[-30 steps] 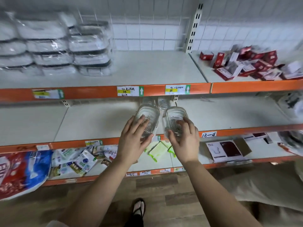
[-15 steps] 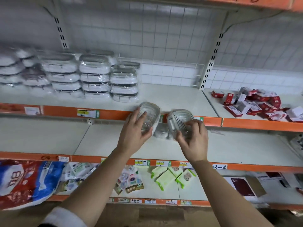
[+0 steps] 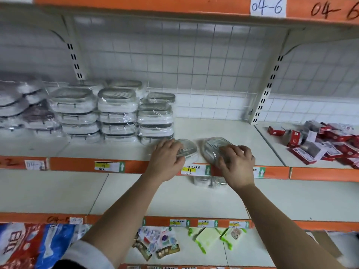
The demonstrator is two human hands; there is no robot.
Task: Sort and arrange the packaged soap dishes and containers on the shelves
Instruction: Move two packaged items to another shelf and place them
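**Q:** What does each grip hold?
**A:** The left hand point(image 3: 167, 160) bends its fingers over the near edge of a clear, film-wrapped first soap dish point(image 3: 187, 148), and the grip is closed on it. The right hand point(image 3: 236, 164) has its fingers curled over the near rim of a second soap dish point(image 3: 212, 146), which is tilted up toward the viewer.

**Q:** Where do the dishes lie?
**A:** Both are at the front of the white shelf point(image 3: 223, 129), just beyond the knuckles. The two grips are near each other but apart, with a strip of bare shelf between the dishes. Whether either dish rests fully on the shelf cannot be told.

**Q:** What surrounds the grips?
**A:** Just left of the left grip stand stacked packaged containers point(image 3: 116, 111). Well right of the right grip, past the slotted upright point(image 3: 264, 98), lies a heap of red boxes point(image 3: 320, 140). Between and just below the two grips, a price label point(image 3: 195, 169) sits on the orange shelf lip. Under the right grip, on the next shelf down, are more clear dishes point(image 3: 202, 180), partly hidden by the wrist. Lower still lie green packets point(image 3: 207, 237)
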